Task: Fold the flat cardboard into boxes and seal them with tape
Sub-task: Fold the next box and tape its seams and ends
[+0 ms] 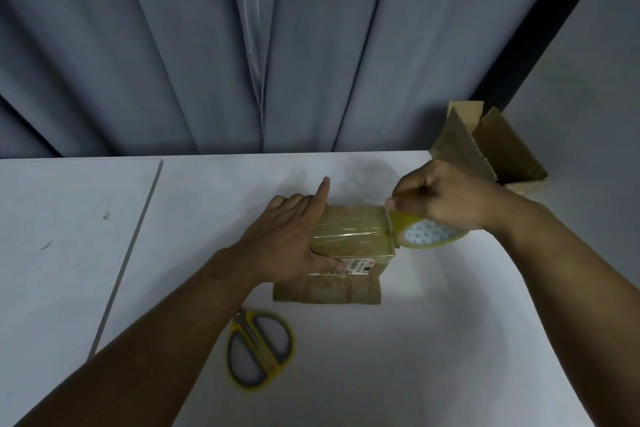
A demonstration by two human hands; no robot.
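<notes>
A small brown cardboard box (pixel 353 236) stands on the white table (pixel 450 322), with clear tape stretched across its top and a printed label on its near edge. My left hand (pixel 291 243) presses flat on the box's left side, thumb on the label, index finger pointing away. My right hand (pixel 446 199) grips a roll of clear yellowish tape (pixel 429 232) at the box's right edge, with the strip running from the roll onto the box top.
Yellow-handled scissors (pixel 259 350) lie shut on the table in front of the box. An open cardboard box (pixel 491 146) stands at the far right corner. Grey curtains (pixel 242 45) hang behind the table. A seam (pixel 131 246) divides the tabletop on the left.
</notes>
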